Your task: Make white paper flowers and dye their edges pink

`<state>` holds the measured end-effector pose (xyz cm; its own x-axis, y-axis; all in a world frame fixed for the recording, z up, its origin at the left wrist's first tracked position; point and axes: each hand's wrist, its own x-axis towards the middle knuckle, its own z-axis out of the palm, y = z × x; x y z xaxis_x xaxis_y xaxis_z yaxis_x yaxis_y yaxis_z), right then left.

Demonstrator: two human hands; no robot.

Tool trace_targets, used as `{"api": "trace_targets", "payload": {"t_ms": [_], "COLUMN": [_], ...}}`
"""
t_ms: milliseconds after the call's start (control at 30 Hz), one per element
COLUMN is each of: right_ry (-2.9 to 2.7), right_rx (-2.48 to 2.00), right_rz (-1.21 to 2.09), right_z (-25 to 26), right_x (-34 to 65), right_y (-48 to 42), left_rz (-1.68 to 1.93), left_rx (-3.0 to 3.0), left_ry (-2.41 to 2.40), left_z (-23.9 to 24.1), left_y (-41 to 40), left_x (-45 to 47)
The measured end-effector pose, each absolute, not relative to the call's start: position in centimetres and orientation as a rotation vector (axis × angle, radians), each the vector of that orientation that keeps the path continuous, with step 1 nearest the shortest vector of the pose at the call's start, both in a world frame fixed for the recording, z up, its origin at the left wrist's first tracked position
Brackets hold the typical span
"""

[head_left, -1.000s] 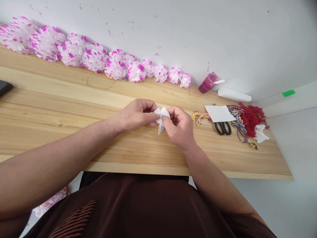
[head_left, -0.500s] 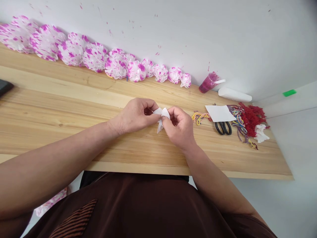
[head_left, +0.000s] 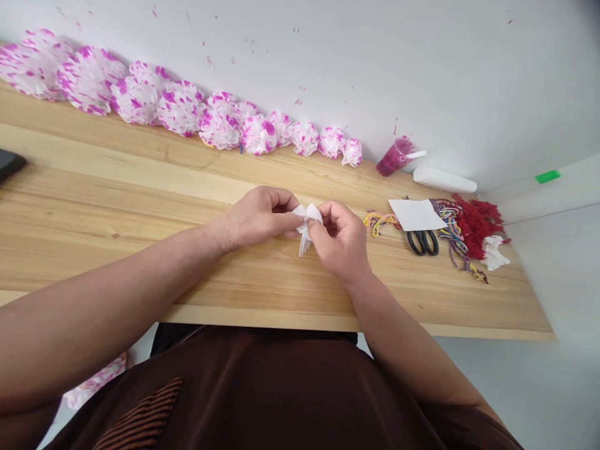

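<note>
A small folded white tissue paper piece (head_left: 306, 224) is held between both my hands just above the wooden table (head_left: 140, 206). My left hand (head_left: 255, 217) pinches its left side with fingers curled. My right hand (head_left: 341, 240) pinches its right side, thumb on top. The pleated lower end of the paper sticks out below my fingers. Most of the paper is hidden by my fingers.
A row of several white-and-pink paper flowers (head_left: 178, 109) lines the wall. At the right lie rubber bands (head_left: 377, 222), a white paper sheet (head_left: 415, 214), black scissors (head_left: 422, 242), red material (head_left: 475, 224), a pink cup (head_left: 396, 157) and a white roll (head_left: 443, 179).
Both hands stay pinched on the paper with only slight shifts; the paper dipped between my fingers and now shows a little more again.
</note>
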<state>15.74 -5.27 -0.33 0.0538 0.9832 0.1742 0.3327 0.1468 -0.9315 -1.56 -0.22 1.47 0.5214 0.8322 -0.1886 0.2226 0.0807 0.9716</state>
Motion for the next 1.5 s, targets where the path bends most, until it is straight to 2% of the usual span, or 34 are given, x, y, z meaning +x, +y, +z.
{"api": "trace_targets", "payload": {"t_ms": [300, 533, 833, 1033, 1267, 1500], "right_ry": [-1.500, -1.461, -1.362, -1.404, -1.601, -1.436], "right_rx": [-1.359, -1.347, -1.344, -1.250, -1.279, -1.281], "right_rz": [0.837, 0.877, 0.963, 0.866, 0.555, 0.829], "right_z": [-0.2, -0.2, -0.5, -0.5, -0.3, -0.2], "right_x": [15.7, 16.0, 16.2, 16.1, 16.0, 15.9], "right_y": [-5.3, -5.1, -4.7, -4.9, -5.5, -5.1], "left_rz": [0.638, 0.601, 0.696, 0.717, 0.679, 0.868], "left_rx": [1.605, 1.474, 1.700, 1.648, 1.430, 1.654], "left_ry": [1.019, 0.957, 0.967, 0.978, 1.004, 0.972], "left_z": [1.0, 1.1, 0.4, 0.9, 1.3, 0.5], "left_y": [-0.2, -0.1, -0.3, -0.4, -0.4, -0.7], "left_x": [-1.5, -1.6, -1.3, -1.4, -1.4, -1.1]}}
